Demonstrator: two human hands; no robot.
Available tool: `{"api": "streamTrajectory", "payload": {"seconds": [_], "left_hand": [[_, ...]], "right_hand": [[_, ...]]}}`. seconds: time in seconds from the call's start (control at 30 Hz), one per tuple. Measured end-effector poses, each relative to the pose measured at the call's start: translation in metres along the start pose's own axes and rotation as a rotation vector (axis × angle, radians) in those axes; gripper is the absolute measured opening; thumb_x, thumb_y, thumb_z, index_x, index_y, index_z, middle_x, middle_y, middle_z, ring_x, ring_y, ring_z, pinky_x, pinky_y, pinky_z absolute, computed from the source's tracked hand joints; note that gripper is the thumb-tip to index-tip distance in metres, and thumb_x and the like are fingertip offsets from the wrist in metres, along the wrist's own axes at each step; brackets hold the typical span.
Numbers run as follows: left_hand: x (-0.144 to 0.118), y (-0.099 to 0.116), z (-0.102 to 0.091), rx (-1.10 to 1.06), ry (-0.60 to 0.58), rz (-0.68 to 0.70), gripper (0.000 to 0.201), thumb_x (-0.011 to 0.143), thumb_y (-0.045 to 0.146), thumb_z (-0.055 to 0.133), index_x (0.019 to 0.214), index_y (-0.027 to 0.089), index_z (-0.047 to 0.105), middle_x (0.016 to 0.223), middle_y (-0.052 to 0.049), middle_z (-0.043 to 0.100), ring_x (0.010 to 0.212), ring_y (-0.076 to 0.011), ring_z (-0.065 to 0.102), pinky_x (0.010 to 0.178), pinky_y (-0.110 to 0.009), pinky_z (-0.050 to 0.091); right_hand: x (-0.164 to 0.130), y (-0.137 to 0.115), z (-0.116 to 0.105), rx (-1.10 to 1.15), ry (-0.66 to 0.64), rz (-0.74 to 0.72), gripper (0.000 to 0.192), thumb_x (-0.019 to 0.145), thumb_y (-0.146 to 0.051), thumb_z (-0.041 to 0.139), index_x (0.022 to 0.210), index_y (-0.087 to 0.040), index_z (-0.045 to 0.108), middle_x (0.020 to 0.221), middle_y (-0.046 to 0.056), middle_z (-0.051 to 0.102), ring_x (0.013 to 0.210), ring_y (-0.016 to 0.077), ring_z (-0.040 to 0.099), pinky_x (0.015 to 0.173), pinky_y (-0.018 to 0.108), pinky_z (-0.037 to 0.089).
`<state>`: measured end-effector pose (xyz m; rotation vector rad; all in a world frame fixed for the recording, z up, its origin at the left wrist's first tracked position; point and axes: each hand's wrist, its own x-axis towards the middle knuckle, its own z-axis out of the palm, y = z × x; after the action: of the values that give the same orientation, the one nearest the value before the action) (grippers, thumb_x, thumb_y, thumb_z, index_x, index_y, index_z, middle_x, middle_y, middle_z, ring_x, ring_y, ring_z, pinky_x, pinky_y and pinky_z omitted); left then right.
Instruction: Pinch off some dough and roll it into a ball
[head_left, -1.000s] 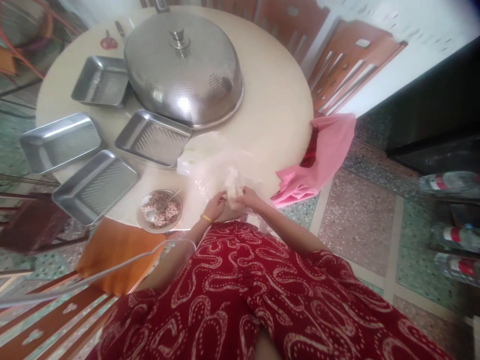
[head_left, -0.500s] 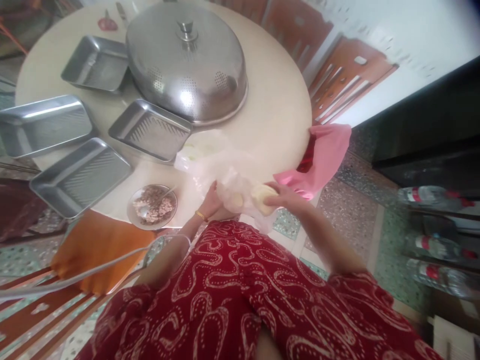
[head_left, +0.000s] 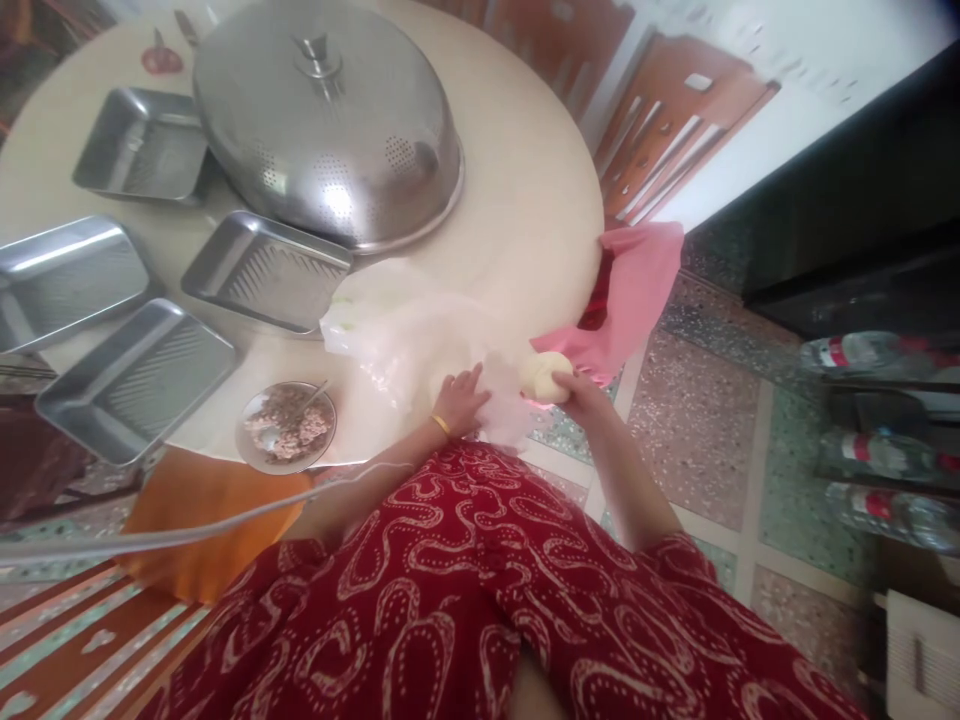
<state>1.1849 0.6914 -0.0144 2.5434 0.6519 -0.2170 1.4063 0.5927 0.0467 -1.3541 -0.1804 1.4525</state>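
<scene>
My right hand [head_left: 583, 398] grips a stack of pale, round dumpling wrappers [head_left: 545, 378] at the table's near right edge. To its left, my left hand [head_left: 460, 402] lies open with fingers apart on a crumpled clear plastic bag [head_left: 390, 375]. The bag spreads over the near edge of the table, and part of it hangs down between my hands. Something pale green shows through its far left end. Left of my left forearm stands a bowl of minced meat filling [head_left: 289, 428] with a spoon in it.
On the round table [head_left: 525, 190] stand a large steel dome lid [head_left: 330, 130] and several steel trays [head_left: 270, 270]. A pink bag [head_left: 637, 290] hangs at the right edge. An orange chair [head_left: 202, 520] and a white cord are at lower left; bottles [head_left: 855, 352] lie at right.
The wrappers in my right hand have come clear of the plastic bag, moving right. My left hand has shifted right and now lies flat on the bag. The view has turned slightly.
</scene>
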Motion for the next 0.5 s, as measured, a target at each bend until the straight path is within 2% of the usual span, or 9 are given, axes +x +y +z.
{"api": "streamTrajectory", "payload": {"seconds": [0.1, 0.13, 0.17, 0.27, 0.33, 0.37, 0.43, 0.5], "left_hand": [[0.009, 0.005, 0.01, 0.071, -0.032, 0.055, 0.07, 0.065, 0.042, 0.08, 0.127, 0.017, 0.059, 0.155, -0.025, 0.022, 0.14, -0.0428, 0.024, 0.112, -0.061, 0.012], [0.011, 0.006, 0.012, 0.101, -0.03, 0.067, 0.069, 0.067, 0.04, 0.079, 0.127, 0.015, 0.058, 0.154, -0.027, 0.025, 0.141, -0.0423, 0.023, 0.112, -0.061, 0.011], [0.014, 0.008, 0.014, 0.132, -0.027, 0.075, 0.061, 0.071, 0.036, 0.075, 0.126, 0.014, 0.059, 0.152, -0.027, 0.028, 0.141, -0.0412, 0.025, 0.112, -0.06, 0.014], [0.023, 0.011, 0.016, 0.169, -0.02, 0.072, 0.033, 0.087, 0.018, 0.054, 0.119, 0.016, 0.061, 0.152, -0.022, 0.033, 0.132, -0.0346, 0.04, 0.101, -0.051, 0.034], [0.03, 0.013, 0.016, 0.104, -0.032, 0.053, 0.03, 0.091, 0.014, 0.043, 0.115, 0.016, 0.061, 0.149, -0.02, 0.038, 0.121, -0.0313, 0.05, 0.093, -0.047, 0.04], [0.033, 0.014, 0.015, 0.055, -0.045, 0.041, 0.03, 0.091, 0.014, 0.041, 0.112, 0.015, 0.062, 0.142, -0.022, 0.045, 0.115, -0.0308, 0.053, 0.091, -0.047, 0.041], [0.036, 0.015, 0.014, -0.033, -0.075, 0.023, 0.025, 0.09, 0.015, 0.043, 0.103, 0.013, 0.065, 0.117, -0.023, 0.062, 0.104, -0.0309, 0.057, 0.088, -0.047, 0.041], [0.031, 0.015, 0.01, -0.089, -0.088, 0.01, 0.019, 0.087, 0.015, 0.049, 0.092, 0.013, 0.067, 0.093, -0.019, 0.066, 0.095, -0.0299, 0.06, 0.086, -0.045, 0.042]], "right_hand": [[0.007, 0.002, 0.002, 0.043, -0.018, 0.006, 0.052, 0.055, -0.036, 0.079, 0.101, -0.019, 0.062, 0.101, 0.007, 0.067, 0.095, 0.025, 0.063, 0.085, 0.041, 0.054], [0.009, 0.002, 0.003, 0.059, -0.021, 0.011, 0.052, 0.055, -0.036, 0.079, 0.101, -0.019, 0.062, 0.099, 0.006, 0.067, 0.093, 0.024, 0.063, 0.082, 0.039, 0.055], [0.012, 0.002, 0.004, 0.073, -0.023, 0.021, 0.052, 0.055, -0.036, 0.08, 0.101, -0.019, 0.062, 0.098, 0.006, 0.067, 0.09, 0.0233, 0.063, 0.078, 0.037, 0.056], [0.019, 0.002, 0.007, 0.092, -0.018, 0.064, 0.052, 0.054, -0.034, 0.079, 0.1, -0.019, 0.061, 0.095, 0.005, 0.068, 0.085, 0.0229, 0.063, 0.064, 0.031, 0.055], [0.023, 0.001, 0.009, 0.105, -0.018, 0.081, 0.05, 0.055, -0.032, 0.078, 0.1, -0.019, 0.061, 0.094, 0.005, 0.069, 0.088, 0.0233, 0.063, 0.064, 0.03, 0.055], [0.025, 0.001, 0.01, 0.11, -0.021, 0.086, 0.048, 0.056, -0.031, 0.077, 0.099, -0.019, 0.061, 0.094, 0.005, 0.069, 0.09, 0.0234, 0.063, 0.066, 0.031, 0.055], [0.027, -0.001, 0.013, 0.103, -0.034, 0.094, 0.043, 0.058, -0.03, 0.075, 0.097, -0.019, 0.062, 0.094, 0.005, 0.069, 0.092, 0.0233, 0.063, 0.072, 0.032, 0.055], [0.03, -0.004, 0.017, 0.068, -0.049, 0.095, 0.039, 0.06, -0.031, 0.074, 0.094, -0.018, 0.062, 0.092, 0.005, 0.069, 0.091, 0.0228, 0.063, 0.075, 0.032, 0.055]]}}
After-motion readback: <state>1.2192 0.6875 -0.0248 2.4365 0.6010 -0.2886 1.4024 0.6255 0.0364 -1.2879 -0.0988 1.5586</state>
